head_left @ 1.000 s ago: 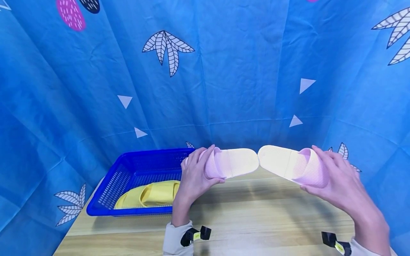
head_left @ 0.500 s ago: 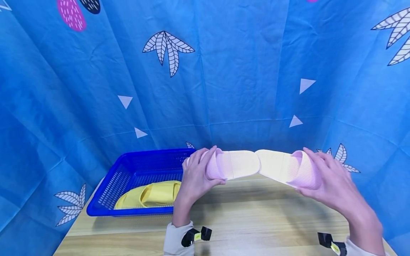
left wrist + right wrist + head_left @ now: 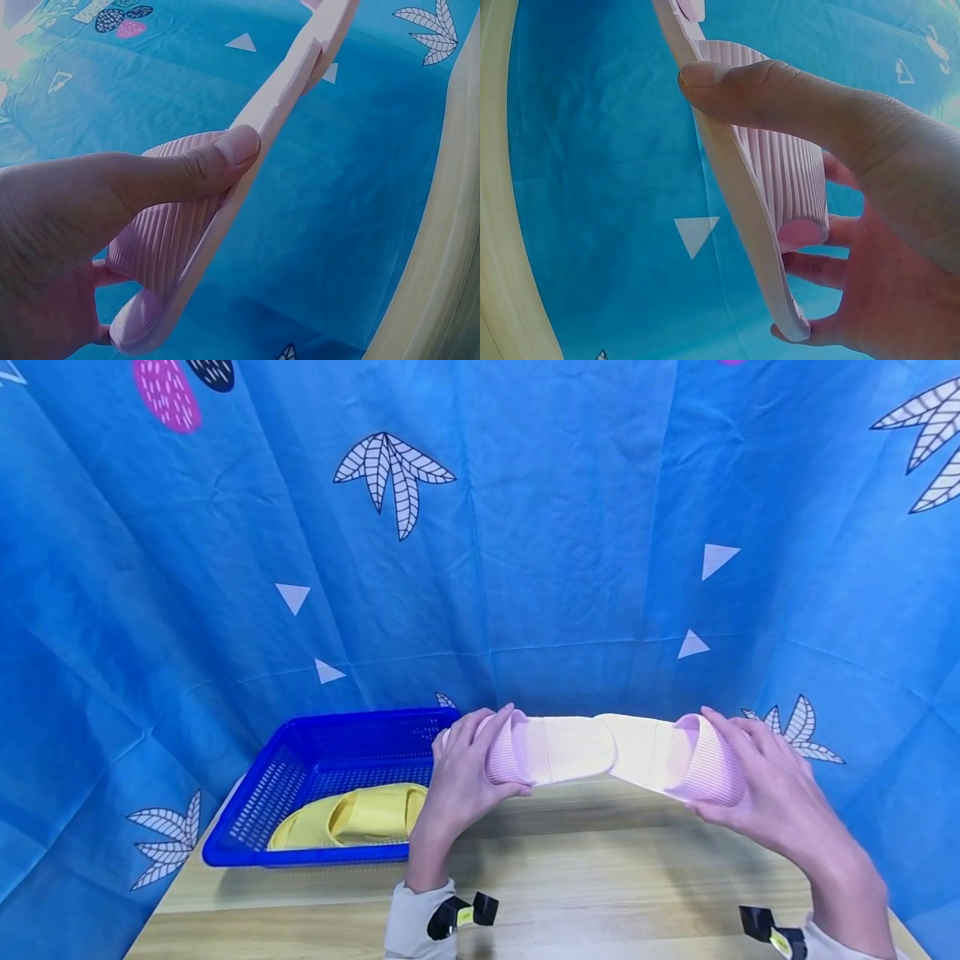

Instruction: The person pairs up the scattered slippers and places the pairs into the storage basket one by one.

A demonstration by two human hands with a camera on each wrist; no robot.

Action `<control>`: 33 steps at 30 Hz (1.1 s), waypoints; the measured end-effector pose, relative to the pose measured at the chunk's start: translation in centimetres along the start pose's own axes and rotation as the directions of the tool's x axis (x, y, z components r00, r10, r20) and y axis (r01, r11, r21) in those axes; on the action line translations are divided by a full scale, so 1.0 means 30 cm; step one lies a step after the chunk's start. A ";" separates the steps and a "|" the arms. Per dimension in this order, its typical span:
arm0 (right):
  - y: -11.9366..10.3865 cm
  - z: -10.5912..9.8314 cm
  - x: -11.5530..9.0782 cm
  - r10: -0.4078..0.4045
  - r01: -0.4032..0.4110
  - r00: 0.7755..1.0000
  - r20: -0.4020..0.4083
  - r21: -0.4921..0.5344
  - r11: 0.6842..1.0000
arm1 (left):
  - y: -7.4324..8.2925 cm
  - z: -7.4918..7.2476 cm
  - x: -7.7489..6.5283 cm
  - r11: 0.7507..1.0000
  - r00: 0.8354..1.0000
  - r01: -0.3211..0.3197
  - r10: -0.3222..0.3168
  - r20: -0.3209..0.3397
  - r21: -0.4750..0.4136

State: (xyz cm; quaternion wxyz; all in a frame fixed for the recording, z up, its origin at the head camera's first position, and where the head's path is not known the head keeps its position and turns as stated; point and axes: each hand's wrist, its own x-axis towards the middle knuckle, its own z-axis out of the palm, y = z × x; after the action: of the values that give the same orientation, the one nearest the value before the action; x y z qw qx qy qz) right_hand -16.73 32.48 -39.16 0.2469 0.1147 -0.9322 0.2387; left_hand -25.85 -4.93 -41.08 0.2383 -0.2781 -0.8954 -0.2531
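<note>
So it's two pale pink slides, wide ribbed straps, held up in the air over the table (image 3: 585,893). Left hand (image 3: 467,772) grips the left slipper (image 3: 562,750) by its strap end, right hand (image 3: 776,789) has the right slipper (image 3: 660,756) the same way. Footbeds face the head cam, heels pointing inward, left heel overlapping the right one.

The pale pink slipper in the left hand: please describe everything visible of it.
This pale pink, rubbery-looking slipper has a broad ribbed strap and a textured footbed. The left hand grips it at the strap, raised and tilted above the light wood-grain table. Its rounded heel overlaps the other pale pink slipper, apparently touching it.
</note>
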 end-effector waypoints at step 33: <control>-0.041 0.016 0.012 -0.030 0.030 1.000 0.006 -0.023 0.999 | 0.012 0.015 0.005 0.999 0.999 -0.045 0.045 0.011 -0.011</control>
State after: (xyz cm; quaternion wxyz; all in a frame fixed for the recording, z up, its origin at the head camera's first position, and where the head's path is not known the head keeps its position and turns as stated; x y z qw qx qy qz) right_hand -16.83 31.14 -38.86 0.2492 0.1262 -0.9337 0.2239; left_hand -25.86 -4.36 -41.22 0.2374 -0.3009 -0.8889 -0.2508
